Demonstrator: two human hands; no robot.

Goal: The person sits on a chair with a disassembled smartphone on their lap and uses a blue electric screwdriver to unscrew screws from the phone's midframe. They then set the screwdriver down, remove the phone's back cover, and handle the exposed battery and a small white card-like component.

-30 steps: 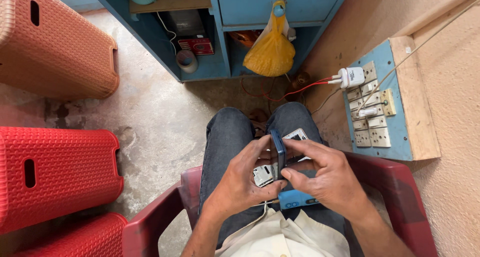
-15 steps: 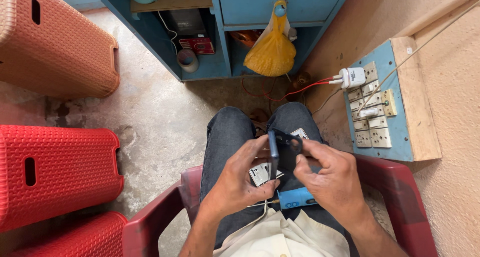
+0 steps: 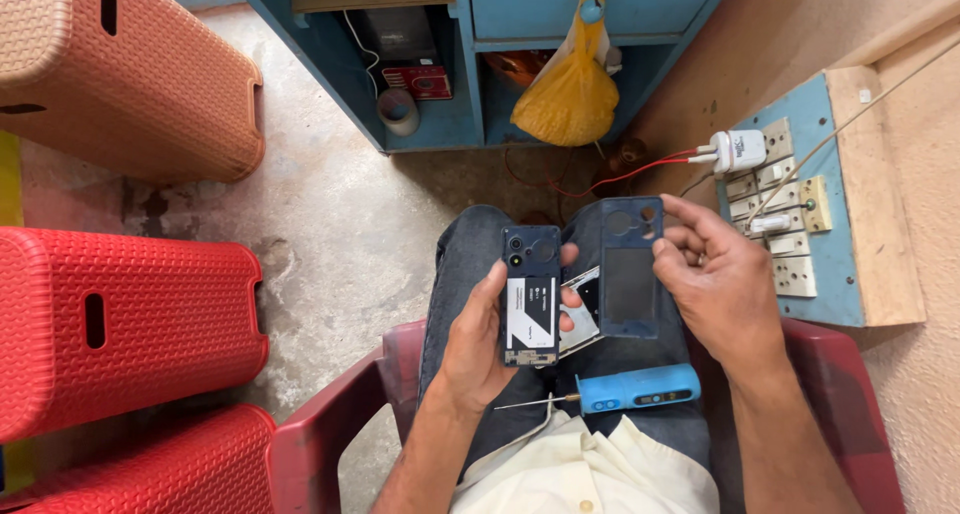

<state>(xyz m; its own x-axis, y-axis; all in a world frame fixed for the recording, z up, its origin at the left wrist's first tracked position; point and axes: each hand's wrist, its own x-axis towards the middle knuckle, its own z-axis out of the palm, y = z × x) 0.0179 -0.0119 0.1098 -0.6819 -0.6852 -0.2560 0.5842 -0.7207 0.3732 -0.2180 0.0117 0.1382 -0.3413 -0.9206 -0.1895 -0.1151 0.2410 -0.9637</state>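
Phone body point(image 3: 530, 296), dark blue and opened at the back so its camera lenses and inner parts show, stands upright in the left hand point(image 3: 485, 339), whose thumb and fingers clamp it by both long edges above the person's lap. Just beside it, apart from it by a narrow gap, the right hand point(image 3: 722, 289) pinches the detached back cover point(image 3: 630, 266), a dark blue panel with round camera openings near its top, held with its inner face toward the camera. The two hands are apart, each closed on its own piece. Between and behind them a pale, flat rectangular item point(image 3: 582, 309) lies on the dark jeans point(image 3: 470, 264), partly hidden; what it is cannot be told. Lower on the lap rests a screwdriver with a blue handle point(image 3: 625, 388), its thin metal shaft pointing toward the person's left arm. The person sits in a dark red plastic chair point(image 3: 330, 444). On the concrete floor to the left are red plastic stools point(image 3: 120, 324) and a paler orange stool point(image 3: 120, 74). Ahead stands a blue cabinet point(image 3: 560, 14) with a yellow bag point(image 3: 572, 99) hanging from it. To the right a blue switchboard point(image 3: 800, 224) holds a white plug point(image 3: 738, 152) with red wires.
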